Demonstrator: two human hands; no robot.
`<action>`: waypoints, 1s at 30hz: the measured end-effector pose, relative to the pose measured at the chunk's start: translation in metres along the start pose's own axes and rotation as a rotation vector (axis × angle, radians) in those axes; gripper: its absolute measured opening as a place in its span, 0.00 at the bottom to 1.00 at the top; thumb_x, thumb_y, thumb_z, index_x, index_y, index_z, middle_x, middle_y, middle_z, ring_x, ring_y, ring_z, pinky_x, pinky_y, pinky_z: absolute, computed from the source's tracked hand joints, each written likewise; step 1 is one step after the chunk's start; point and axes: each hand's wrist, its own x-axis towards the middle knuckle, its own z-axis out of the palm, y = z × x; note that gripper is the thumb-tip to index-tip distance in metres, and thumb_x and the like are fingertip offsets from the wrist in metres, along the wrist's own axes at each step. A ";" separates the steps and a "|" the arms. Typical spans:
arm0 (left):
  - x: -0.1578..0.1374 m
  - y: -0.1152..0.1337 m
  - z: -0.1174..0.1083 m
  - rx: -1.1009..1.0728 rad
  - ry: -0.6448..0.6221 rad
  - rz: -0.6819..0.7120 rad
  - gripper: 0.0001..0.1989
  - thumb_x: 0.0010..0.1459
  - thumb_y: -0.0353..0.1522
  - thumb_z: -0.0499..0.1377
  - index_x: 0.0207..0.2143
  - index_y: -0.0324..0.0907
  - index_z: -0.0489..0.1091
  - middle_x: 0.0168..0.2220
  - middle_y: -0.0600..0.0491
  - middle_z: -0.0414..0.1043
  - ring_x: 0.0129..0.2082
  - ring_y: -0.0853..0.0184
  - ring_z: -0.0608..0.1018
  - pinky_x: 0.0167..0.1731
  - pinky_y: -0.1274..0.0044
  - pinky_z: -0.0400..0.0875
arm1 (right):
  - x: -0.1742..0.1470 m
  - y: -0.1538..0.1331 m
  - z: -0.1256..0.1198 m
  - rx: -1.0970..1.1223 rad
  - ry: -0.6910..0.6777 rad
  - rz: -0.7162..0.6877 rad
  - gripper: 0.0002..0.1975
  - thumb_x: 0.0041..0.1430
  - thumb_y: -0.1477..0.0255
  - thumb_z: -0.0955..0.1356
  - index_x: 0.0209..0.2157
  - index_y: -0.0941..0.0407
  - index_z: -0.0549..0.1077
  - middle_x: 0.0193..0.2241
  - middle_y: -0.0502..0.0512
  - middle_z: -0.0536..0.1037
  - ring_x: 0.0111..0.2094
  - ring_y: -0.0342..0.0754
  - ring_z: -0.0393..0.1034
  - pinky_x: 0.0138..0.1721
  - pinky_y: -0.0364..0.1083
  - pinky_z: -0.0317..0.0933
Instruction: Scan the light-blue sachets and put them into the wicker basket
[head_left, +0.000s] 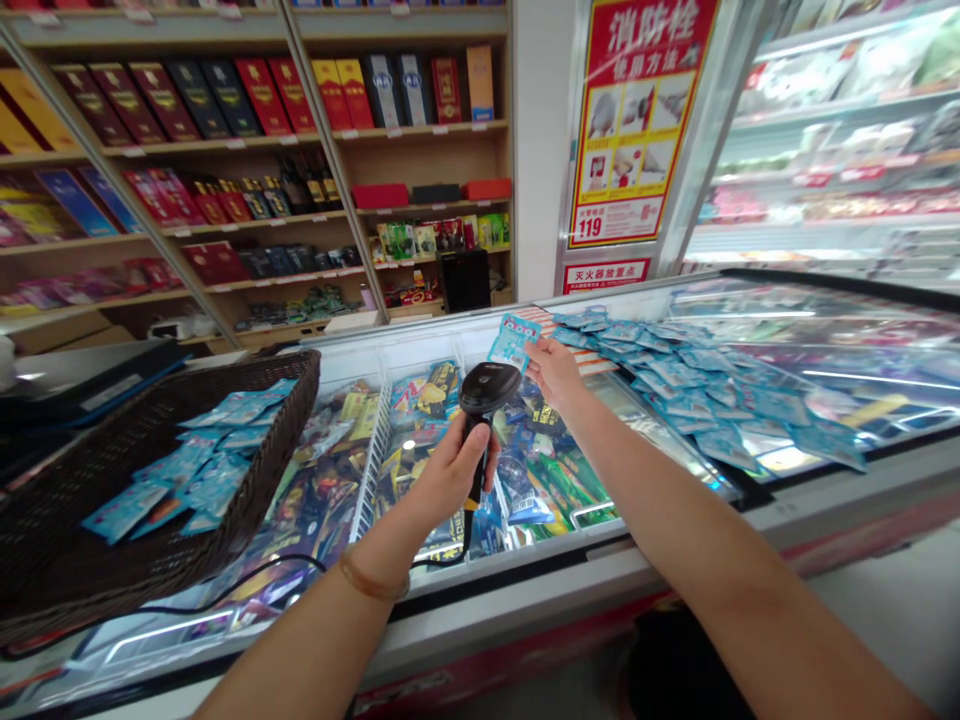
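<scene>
Nearest, bare forearms [660,500] over the near edge of the chest freezer [517,594]; left hand [448,468] wrapped round a barcode scanner [487,387], apart from right hand [555,370] pinching a blue sachet [513,340] toward the far edge. Could snag cable [298,558] on left forearm if yanked; could scatter sachet pile [679,375] if swept by the right. In the way leftward: wicker basket [289,455] of similar sachets [217,450]. Behind: stocked shelves [435,130].

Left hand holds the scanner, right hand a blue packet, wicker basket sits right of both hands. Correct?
Wrong side: the head view shows the wicker basket left of the left hand, which holds the scanner; the right hand holds a blue packet.
</scene>
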 end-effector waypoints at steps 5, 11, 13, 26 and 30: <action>0.001 -0.003 0.001 -0.025 0.023 -0.012 0.26 0.60 0.58 0.59 0.36 0.44 0.62 0.25 0.59 0.67 0.16 0.74 0.68 0.19 0.78 0.65 | 0.004 0.007 -0.003 0.011 0.023 -0.010 0.19 0.51 0.68 0.78 0.31 0.52 0.62 0.23 0.42 0.74 0.31 0.44 0.77 0.41 0.46 0.74; 0.008 0.001 -0.003 -0.097 0.246 -0.018 0.29 0.55 0.59 0.63 0.37 0.45 0.61 0.31 0.57 0.71 0.16 0.75 0.69 0.16 0.78 0.64 | 0.009 0.021 -0.001 0.001 0.086 0.070 0.17 0.50 0.72 0.77 0.29 0.52 0.64 0.21 0.41 0.72 0.28 0.45 0.75 0.38 0.49 0.77; 0.010 0.011 -0.012 -0.139 0.385 -0.039 0.28 0.56 0.58 0.63 0.37 0.45 0.61 0.28 0.59 0.70 0.16 0.74 0.69 0.15 0.78 0.64 | 0.009 0.025 0.009 0.000 0.081 0.111 0.17 0.50 0.74 0.77 0.28 0.52 0.64 0.21 0.42 0.73 0.28 0.45 0.76 0.37 0.50 0.78; -0.039 0.100 -0.130 -0.353 1.065 0.137 0.22 0.62 0.52 0.62 0.35 0.43 0.63 0.24 0.59 0.69 0.17 0.75 0.69 0.15 0.82 0.64 | -0.039 0.045 0.225 -0.013 -0.232 0.436 0.10 0.64 0.84 0.69 0.31 0.57 0.70 0.22 0.50 0.77 0.27 0.42 0.76 0.40 0.43 0.75; -0.057 0.101 -0.145 -0.351 1.117 0.132 0.21 0.64 0.50 0.60 0.34 0.43 0.63 0.24 0.59 0.69 0.16 0.75 0.69 0.17 0.82 0.65 | -0.065 0.059 0.283 -0.014 -0.331 0.484 0.10 0.66 0.84 0.67 0.32 0.58 0.70 0.23 0.50 0.77 0.27 0.41 0.76 0.43 0.43 0.75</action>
